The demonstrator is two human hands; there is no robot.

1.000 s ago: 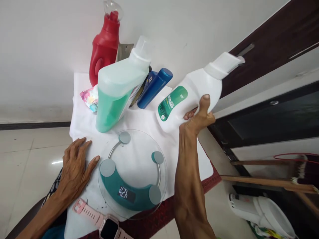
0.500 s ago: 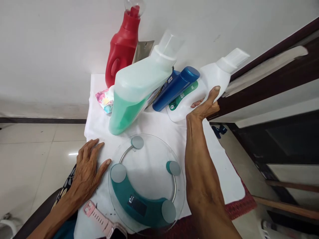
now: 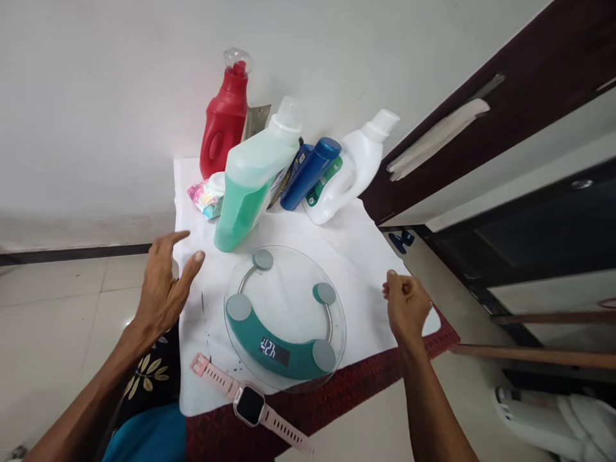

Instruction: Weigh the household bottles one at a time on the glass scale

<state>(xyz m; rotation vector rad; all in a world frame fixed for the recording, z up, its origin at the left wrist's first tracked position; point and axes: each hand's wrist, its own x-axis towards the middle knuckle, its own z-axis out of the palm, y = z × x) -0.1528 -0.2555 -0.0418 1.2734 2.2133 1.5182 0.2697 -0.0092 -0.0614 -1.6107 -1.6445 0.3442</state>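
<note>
My left hand [image 3: 166, 282], fingers apart and holding nothing, hovers by the table's left edge. Over the right side of the cloth, my right hand [image 3: 407, 305] has its fingers curled in, with nothing visible in them. Between my hands lies a round glass bathroom scale [image 3: 283, 353] with a green base and a lit display. Behind it stands a bottle of green liquid [image 3: 245, 205]. A white bottle with a handle [image 3: 368, 160] stands at the back right, beside a blue bottle [image 3: 312, 173]. A pink smartwatch [image 3: 250, 404] lies at the front edge.
At the back left are a red bottle [image 3: 224, 122] and a colourful packet [image 3: 205, 199]. A white cloth [image 3: 366, 256] over a dark red cloth [image 3: 337, 410] covers the table. A wall rises behind; a dark door with a white towel [image 3: 437, 141] is at right.
My right hand has let go of the white bottle and come back toward the front right. My left hand has lifted off the cloth. The view has shifted, showing more of the watch.
</note>
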